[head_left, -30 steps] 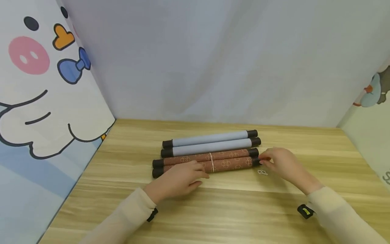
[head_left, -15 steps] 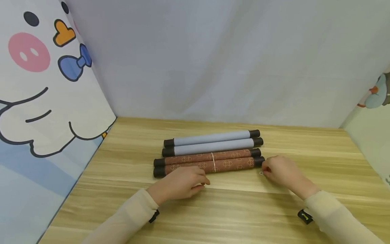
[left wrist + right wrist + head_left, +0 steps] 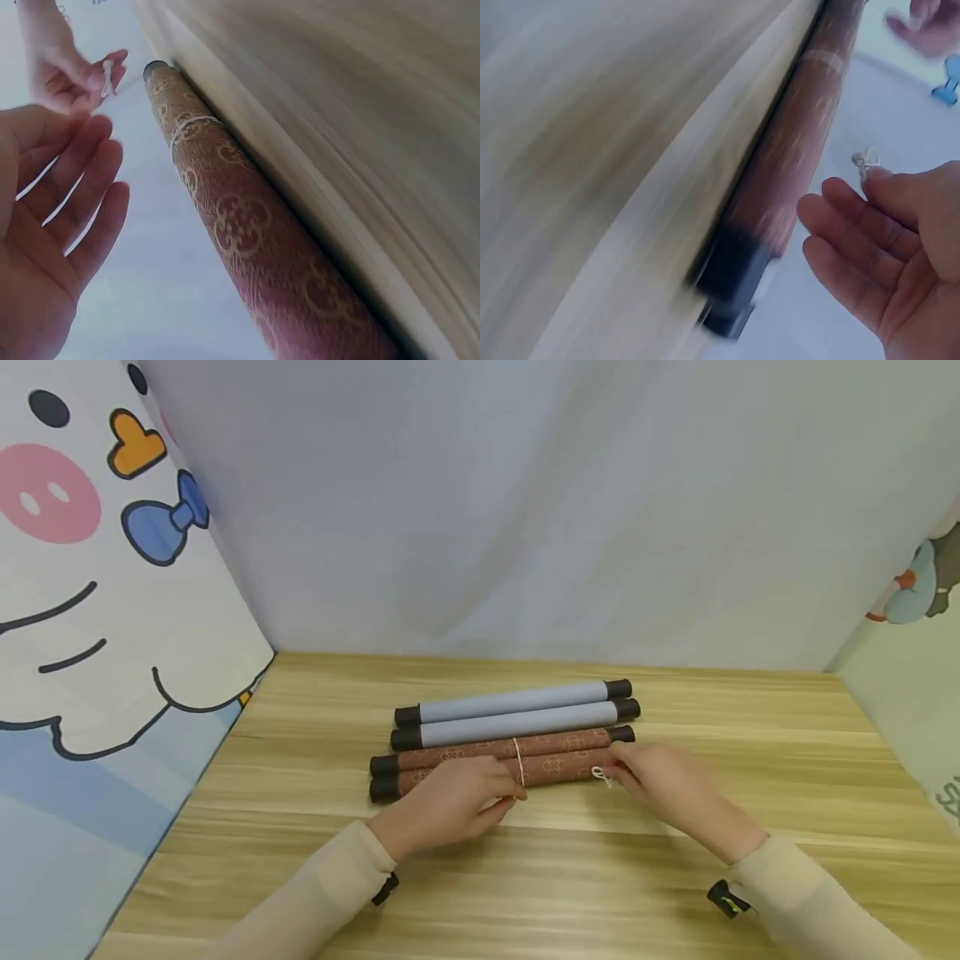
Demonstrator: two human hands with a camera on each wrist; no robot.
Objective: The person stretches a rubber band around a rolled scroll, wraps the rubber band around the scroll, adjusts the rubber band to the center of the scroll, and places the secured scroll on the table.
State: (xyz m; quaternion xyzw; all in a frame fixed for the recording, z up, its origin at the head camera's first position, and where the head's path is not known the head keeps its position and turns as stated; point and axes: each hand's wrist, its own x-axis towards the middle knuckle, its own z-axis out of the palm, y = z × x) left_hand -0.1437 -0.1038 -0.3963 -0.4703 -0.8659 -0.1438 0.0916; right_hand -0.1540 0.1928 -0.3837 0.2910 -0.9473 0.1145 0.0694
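Two brown patterned scrolls (image 3: 552, 767) with dark end caps lie side by side, bound by a thin white band (image 3: 518, 760) round their middle. My right hand (image 3: 666, 793) pinches a small looped white string (image 3: 597, 772) between thumb and fingertips, in front of the scrolls' right end. In the right wrist view the knotted string (image 3: 865, 160) sticks up from the fingertips. My left hand (image 3: 450, 797) hovers at the near scroll's front, fingertips close by the band, its fingers relaxed and gently bent in the left wrist view. It covers part of the near scroll.
Behind the brown pair lie two pale blue-grey scrolls (image 3: 517, 725) with dark caps. All rest on a wood-grain table (image 3: 480, 893). A plain pale curtain (image 3: 525, 510) stands behind, with a cartoon-printed cloth (image 3: 142, 635) at the left.
My right hand has gone down to the white string lying on the table, picked it up and brought it left. My left hand has shifted slightly right toward the band.
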